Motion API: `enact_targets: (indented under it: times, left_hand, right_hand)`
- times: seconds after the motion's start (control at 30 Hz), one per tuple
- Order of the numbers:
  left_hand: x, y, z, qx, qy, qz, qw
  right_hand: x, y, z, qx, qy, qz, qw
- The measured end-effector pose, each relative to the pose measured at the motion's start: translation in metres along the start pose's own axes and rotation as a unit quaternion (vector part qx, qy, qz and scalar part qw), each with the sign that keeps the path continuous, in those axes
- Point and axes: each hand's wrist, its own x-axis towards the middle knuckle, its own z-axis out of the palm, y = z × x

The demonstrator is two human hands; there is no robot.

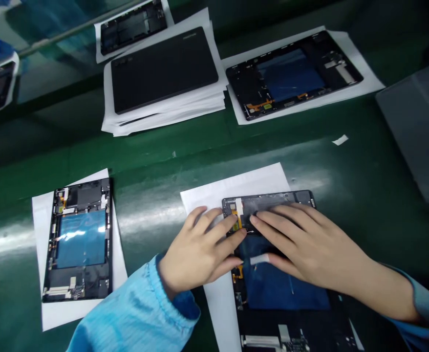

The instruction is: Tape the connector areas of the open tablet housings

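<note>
An opened tablet [273, 288], back cover off, lies on a white sheet [236, 188] in front of me, showing a blue battery film and circuit parts. My left hand [200, 249] rests on its upper left edge with fingers stretched out towards the middle. My right hand [306, 244] lies flat across the tablet's upper part, fingers spread and pressing near an orange flex cable [238, 220]. The fingertips of both hands almost meet. Neither hand grips anything that I can see.
Another opened tablet [78, 239] lies on paper at the left. At the back are a closed black tablet [163, 68] on a paper stack, an opened tablet [291, 73] at the right, and one more behind [132, 24]. A grey tray [419, 122] sits far right on the green belt [163, 156].
</note>
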Motion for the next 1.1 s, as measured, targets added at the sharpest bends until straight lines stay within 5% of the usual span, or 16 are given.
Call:
enact_targets:
  times: [0.2,0.5,0.9,1.1]
  left_hand:
    - [0.000,-0.002,0.002,-0.014,0.008,-0.005,1.000]
    - [0.000,-0.001,-0.005,0.075,-0.013,0.041,0.996]
    - [0.013,-0.020,0.001,-0.100,0.013,0.036,0.994]
    - [0.008,-0.014,0.007,-0.018,0.050,0.064,0.997]
  right_hand:
    - [-0.018,-0.009,0.005,0.039,-0.006,-0.003,0.999]
    - [-0.001,-0.005,0.004,0.084,0.001,0.023,0.996]
    - [0.000,0.002,0.001,0.082,0.017,-0.003,0.996]
    - [-0.007,-0.002,0.003,0.067,-0.022,0.002,0.997]
